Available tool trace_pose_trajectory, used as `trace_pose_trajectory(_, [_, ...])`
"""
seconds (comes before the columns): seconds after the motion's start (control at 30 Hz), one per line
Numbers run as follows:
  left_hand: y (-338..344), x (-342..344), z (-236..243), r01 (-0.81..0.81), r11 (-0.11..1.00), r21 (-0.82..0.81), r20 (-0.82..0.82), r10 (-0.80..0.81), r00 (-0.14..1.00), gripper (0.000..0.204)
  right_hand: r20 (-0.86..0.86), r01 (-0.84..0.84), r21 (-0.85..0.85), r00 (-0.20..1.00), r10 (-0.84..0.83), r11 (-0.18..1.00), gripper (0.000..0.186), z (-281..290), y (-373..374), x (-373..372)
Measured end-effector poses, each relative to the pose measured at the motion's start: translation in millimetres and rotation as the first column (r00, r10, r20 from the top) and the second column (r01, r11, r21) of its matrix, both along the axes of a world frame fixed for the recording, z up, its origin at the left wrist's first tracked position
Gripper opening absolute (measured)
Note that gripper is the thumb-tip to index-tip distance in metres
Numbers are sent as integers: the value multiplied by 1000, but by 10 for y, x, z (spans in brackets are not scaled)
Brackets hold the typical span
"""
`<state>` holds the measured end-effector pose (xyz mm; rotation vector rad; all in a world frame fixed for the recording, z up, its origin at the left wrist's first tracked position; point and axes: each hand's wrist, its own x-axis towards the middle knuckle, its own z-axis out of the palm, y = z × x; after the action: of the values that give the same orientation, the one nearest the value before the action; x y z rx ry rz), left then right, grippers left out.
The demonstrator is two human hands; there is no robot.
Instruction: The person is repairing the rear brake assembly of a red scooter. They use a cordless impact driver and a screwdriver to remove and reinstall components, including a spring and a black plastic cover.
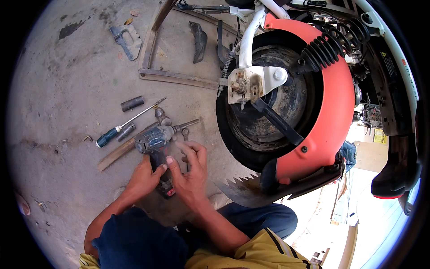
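Note:
My left hand [144, 178] is wrapped round the handle of a cordless impact driver [154, 138]. The driver has a dark, worn body, and a long bit [188, 123] sticks out of its nose toward the wheel. Close beside the handle is my right hand [192, 177], its fingers loosely bent and apart. Its thumb is near the driver, but I cannot tell whether it touches. Under and beside the driver lie a hammer [117, 154] with a wooden handle and a screwdriver [107, 138]. A short dark socket [126, 132] lies between them; another dark tube [132, 103] is farther off.
At the right stands a two-wheeler: black rear tyre [224, 134], red mudguard [338, 98], white swingarm [247, 42], coil shock absorber [320, 54]. A jagged-edged plate [244, 190] juts out near my knee. Farther off lie a wooden frame [179, 77], a grey tool [126, 41] and a black curved piece [198, 41].

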<state>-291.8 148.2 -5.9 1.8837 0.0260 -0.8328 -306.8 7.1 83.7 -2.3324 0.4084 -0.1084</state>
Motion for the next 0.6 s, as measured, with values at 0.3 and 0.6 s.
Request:
trace_pose_trajectory(0.3, [260,635,236,368,824,431,356,-529,770,39,97,-498,-223,844,528,838,47,1165,-190,-17])
trace_pose_trajectory(0.6, [126,716,-182,261,863,433,612,-494,617,68,-71,-718,-148,693,717,680,48,1995,-253,-264])
